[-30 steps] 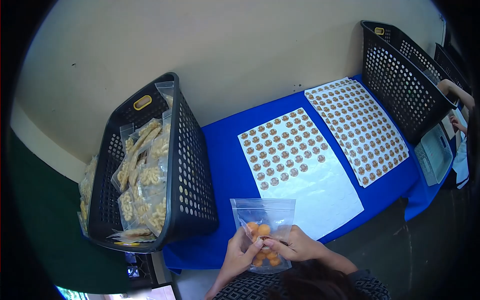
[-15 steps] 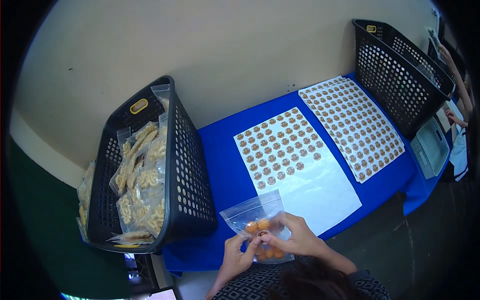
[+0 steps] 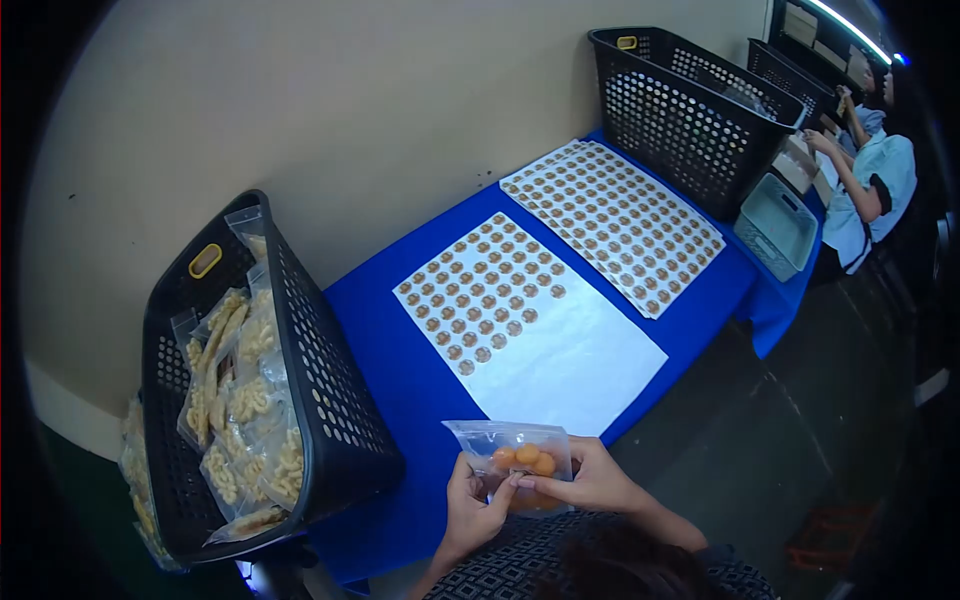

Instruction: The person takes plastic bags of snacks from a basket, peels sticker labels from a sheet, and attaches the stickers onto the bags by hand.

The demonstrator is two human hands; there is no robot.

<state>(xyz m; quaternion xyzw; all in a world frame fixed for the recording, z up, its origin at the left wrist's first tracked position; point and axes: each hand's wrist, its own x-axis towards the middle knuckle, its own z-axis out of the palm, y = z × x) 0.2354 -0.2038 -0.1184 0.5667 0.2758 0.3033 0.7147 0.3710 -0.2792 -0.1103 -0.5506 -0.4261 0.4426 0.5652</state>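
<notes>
A clear zip bag point(image 3: 555, 440) of round orange pieces point(image 3: 527, 455) is held low at the front, close to my body. My left hand point(image 3: 478, 508) grips its left side and my right hand point(image 3: 590, 480) its right side. Both thumbs press together on the bag's front, over a round sticker that is now mostly covered. Just beyond the bag lies a sticker sheet point(image 3: 560, 350) on the blue cloth; round brown stickers fill its far left part, and its near right part is bare white.
On the left stands a black basket point(image 3: 335, 370) filled with bags of pale curled snacks point(image 3: 250, 400). Farther right are a stack of sticker sheets point(image 3: 620, 225), another black basket point(image 3: 690, 130) and a grey-green tray point(image 3: 775, 230). A person in light blue point(image 3: 880, 180) works at the far right.
My view has turned to the right, so the table and baskets sit further left and more of the co-worker shows. The bag's top has tilted, and my thumbs now cover the sticker more.
</notes>
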